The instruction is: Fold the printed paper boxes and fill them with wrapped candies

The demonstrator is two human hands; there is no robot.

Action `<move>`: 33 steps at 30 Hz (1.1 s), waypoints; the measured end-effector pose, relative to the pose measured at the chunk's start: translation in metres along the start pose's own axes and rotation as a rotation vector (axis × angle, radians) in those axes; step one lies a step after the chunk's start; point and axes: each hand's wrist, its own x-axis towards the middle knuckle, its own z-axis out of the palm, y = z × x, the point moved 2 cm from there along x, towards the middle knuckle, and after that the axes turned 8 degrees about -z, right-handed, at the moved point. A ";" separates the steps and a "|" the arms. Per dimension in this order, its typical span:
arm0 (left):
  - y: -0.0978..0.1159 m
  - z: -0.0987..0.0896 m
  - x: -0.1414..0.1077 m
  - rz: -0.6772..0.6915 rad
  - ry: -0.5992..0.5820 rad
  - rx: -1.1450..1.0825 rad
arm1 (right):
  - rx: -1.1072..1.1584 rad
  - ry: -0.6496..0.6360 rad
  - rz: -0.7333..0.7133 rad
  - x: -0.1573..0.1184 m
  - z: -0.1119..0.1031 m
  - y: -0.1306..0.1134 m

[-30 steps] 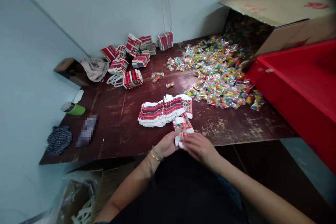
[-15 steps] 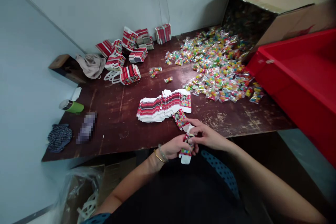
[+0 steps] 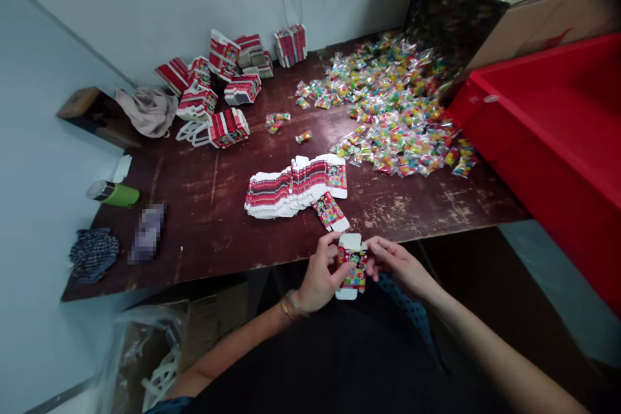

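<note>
A small red printed carton (image 3: 352, 267) with white end flaps stands open-flapped in my left hand (image 3: 317, 277), gripped between thumb and fingers. Its printed front faces me. At its right edge is my right hand (image 3: 398, 266), fingers loosely bent and apart, the index fingertip close to the upper side flap; whether it touches I cannot tell. Just beyond my hands, one flat carton (image 3: 330, 210) lies loose on the table. It rests against a long fanned row of flat cartons (image 3: 286, 187) of the same print.
Wrapped candies (image 3: 388, 116) are heaped on the brown table (image 3: 204, 226), beside a large cardboard box (image 3: 524, 29) and a red bin (image 3: 557, 116). Bundled cartons (image 3: 228, 127) stand by the wall. A green bottle (image 3: 119, 194) and dark checked cloth (image 3: 94, 254) are at left.
The carton has been turned and squared up, its front now toward me. My right hand has loosened from it and moved slightly right. The loose flat carton now lies apart from my fingers.
</note>
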 end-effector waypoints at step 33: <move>-0.017 -0.021 -0.024 -0.233 -0.159 0.069 | -0.556 0.048 -0.231 0.015 0.024 0.027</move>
